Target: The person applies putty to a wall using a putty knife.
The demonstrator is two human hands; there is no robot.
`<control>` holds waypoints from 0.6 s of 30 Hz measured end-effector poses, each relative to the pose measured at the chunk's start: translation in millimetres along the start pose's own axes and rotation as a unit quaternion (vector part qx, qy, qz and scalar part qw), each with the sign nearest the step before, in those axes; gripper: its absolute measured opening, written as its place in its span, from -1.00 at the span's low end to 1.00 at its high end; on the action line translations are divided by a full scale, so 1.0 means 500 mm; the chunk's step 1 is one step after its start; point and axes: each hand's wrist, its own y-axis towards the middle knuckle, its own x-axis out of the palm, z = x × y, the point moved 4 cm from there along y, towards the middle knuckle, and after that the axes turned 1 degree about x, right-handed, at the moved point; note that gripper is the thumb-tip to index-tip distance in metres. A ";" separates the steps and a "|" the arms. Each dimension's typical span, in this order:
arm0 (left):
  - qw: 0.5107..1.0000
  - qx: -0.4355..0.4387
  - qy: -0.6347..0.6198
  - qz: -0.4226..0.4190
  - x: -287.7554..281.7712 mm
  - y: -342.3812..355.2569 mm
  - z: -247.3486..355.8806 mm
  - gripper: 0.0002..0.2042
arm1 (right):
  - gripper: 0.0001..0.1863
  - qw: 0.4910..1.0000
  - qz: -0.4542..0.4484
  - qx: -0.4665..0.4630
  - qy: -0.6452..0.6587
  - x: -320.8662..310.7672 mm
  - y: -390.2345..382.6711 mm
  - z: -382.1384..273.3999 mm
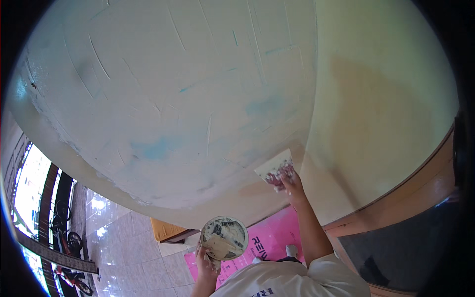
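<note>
My right hand (291, 184) is closed round the putty-smeared handle side of a wide, pale putty spreader (275, 162). The spreader's broad edge is at the wall (208, 89), near the corner; whether it touches cannot be told. That wall has a whitish coat with thin ridges and bluish patches. Low in front of me, my left hand (204, 262) grips a round tub (242, 232) smeared inside with pale putty. A second flat, beige spreader (219, 246) lies across the tub's near side, by the left hand's fingers, some of which are hidden.
To the right is a cream side wall (376, 114) with a brown wooden frame and dark panel (396, 252) below. A pink sheet (277, 232) lies under my feet on the tiled floor (131, 247). An orange-yellow piece of furniture (168, 230) stands left of the tub; bicycles (74, 242) are farther left.
</note>
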 end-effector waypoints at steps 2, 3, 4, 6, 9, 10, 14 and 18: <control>1.000 -0.001 0.007 -0.009 -0.001 0.002 -0.002 -0.65 | -0.50 0.999 -0.036 -0.039 -0.012 0.062 0.043 -0.047; 1.000 -0.012 -0.015 0.002 -0.008 0.003 -0.005 -0.65 | -0.50 0.994 -0.073 -0.079 -0.023 0.092 0.063 -0.065; 0.999 -0.023 -0.037 0.012 -0.014 0.001 -0.009 -0.66 | -0.50 0.994 -0.075 -0.077 -0.023 0.114 0.082 -0.068; 0.999 -0.013 -0.043 0.031 -0.031 0.000 -0.015 -0.66 | -0.53 0.992 -0.053 -0.062 -0.100 0.145 0.111 -0.052; 0.998 -0.006 -0.038 0.039 -0.016 0.000 -0.035 -0.66 | -0.61 0.932 0.071 -0.210 -0.286 0.042 0.143 0.066; 0.999 0.008 -0.027 0.046 -0.008 0.002 -0.036 -0.65 | -0.63 0.952 0.079 -0.123 -0.268 -0.003 0.143 0.134; 0.998 0.032 -0.017 0.054 -0.043 -0.012 -0.035 -0.64 | -0.65 0.991 0.010 0.101 -0.083 -0.056 0.055 0.211; 0.995 0.008 -0.041 0.086 -0.034 -0.025 -0.045 -0.64 | -0.59 0.987 -0.039 0.141 -0.069 -0.078 0.048 0.129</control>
